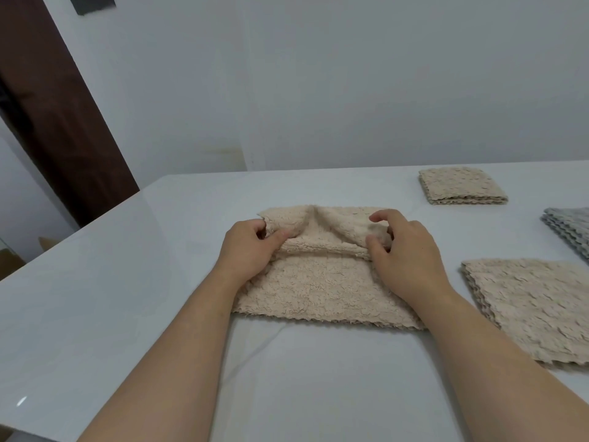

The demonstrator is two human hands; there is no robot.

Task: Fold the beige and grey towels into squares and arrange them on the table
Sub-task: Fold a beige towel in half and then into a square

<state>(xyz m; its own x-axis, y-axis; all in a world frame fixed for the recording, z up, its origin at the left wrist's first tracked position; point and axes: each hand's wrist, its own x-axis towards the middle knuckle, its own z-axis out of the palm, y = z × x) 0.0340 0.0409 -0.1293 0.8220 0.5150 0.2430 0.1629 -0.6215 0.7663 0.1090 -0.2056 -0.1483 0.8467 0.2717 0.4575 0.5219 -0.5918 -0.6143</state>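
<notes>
**Both hands pinch a fold across the beige towel**

From my remote seat, starting at the upper left of the frame, I see a dark brown door (57,106) beside a pale wall. Below it the glossy white table (127,282) fills the lower frame.

At centre, the left hand (251,247) has its fingers curled and its thumb pressed in, pinching a raised ridge of the towel (322,288). The towel is fluffy, beige and fleecy, with a zigzag lower edge. It lies flat on the table at centre frame, and its far part is bunched up between the hands. The right hand (401,250) grips the same ridge with bent fingers and thumb.

At the upper right a folded beige square (462,186) lies on the table. At the right edge sits a grey stack (570,228), and below it, at mid right, a beige stack (535,301) with layered zigzag edges.
</notes>
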